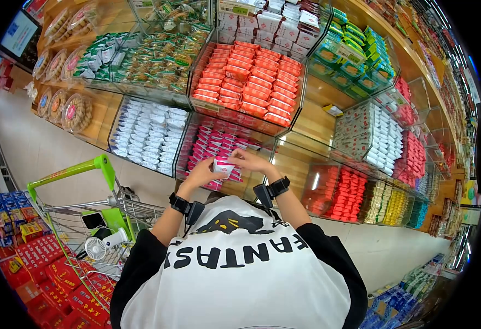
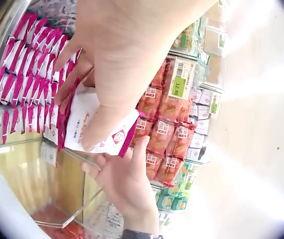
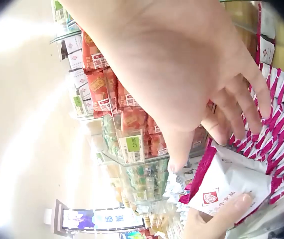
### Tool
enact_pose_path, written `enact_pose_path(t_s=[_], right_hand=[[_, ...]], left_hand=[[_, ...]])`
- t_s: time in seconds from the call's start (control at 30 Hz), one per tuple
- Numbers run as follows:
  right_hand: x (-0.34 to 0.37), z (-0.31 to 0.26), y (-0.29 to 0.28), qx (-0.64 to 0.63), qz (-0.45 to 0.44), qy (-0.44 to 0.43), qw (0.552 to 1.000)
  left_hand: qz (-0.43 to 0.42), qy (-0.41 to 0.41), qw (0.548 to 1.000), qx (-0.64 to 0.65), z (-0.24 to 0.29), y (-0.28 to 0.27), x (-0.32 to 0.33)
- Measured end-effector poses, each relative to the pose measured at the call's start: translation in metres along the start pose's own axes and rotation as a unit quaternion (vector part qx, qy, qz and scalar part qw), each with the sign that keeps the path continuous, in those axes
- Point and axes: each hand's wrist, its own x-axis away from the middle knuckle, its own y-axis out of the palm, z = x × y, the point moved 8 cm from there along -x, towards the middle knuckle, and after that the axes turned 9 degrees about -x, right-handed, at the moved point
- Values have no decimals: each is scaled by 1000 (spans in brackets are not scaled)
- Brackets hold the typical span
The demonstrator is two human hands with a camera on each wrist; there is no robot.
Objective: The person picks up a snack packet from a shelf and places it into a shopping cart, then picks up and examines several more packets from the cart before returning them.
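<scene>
A white snack packet (image 1: 223,168) with magenta crimped ends is in my left hand (image 1: 198,174), above a bin of similar packets. In the left wrist view, the thumb lies across the front of the packet (image 2: 79,123) and the fingers are behind it. My right hand (image 1: 249,162) is beside the packet's other end. The right wrist view shows this hand (image 3: 182,74) with thumb and fingers spread apart, fingertips close to the packet's magenta edge. Rows of white and magenta packets (image 2: 30,82) fill the bin below.
Orange-red packets (image 1: 246,82) fill the clear bin ahead, with white packets (image 1: 148,134) in a lower bin to the left. A wooden shelf compartment (image 1: 300,156) is at the right. A shopping cart (image 1: 67,219) holding a small white fan (image 1: 95,248) stands at the left.
</scene>
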Motion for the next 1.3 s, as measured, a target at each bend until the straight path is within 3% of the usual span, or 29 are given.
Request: enact_pose_path(t_s=[0.07,0.17,0.3,0.5,0.6,0.67,0.73,0.8,0.9,0.93,1.0,1.07,1.2,1.23,1.3], right_hand=[[11,-34,5,98,14,-171,980],[15,-40,19,91,-55,-144,984],[6,-35,20,91,-61,-162,981],[6,-31,16,83,-66,-123,987],[10,-28,20,90,-101,-101,986],[15,-22,29,123,-137,-61,981],[22,-27,31,164,-121,-81,976],[26,-20,38,144,-167,-27,975],[32,-27,39,119,-162,-79,977],[35,-33,36,97,-147,-109,978],[32,-31,34,93,-146,-154,973],[38,-39,33,91,-149,-197,965],[39,-20,44,115,-210,-80,968],[38,-8,47,131,-223,-30,966],[34,1,58,158,-262,-40,951]], left_hand=[[7,-6,999,41,2,0,1],[5,-20,1000,17,7,0,4],[8,-29,1000,8,5,2,4],[32,-8,999,-6,18,-2,12],[38,19,996,-81,34,-12,23],[-1,-9,1000,-20,33,-12,29],[-10,-30,999,42,12,-7,28],[-11,-34,998,-48,13,-7,29],[69,34,997,0,20,-6,33],[72,34,997,-2,20,-3,34],[54,1,989,141,14,7,36],[43,-13,992,119,14,14,40],[16,-55,988,141,6,36,53],[52,-41,990,127,9,36,60],[32,-52,993,101,10,40,71]])
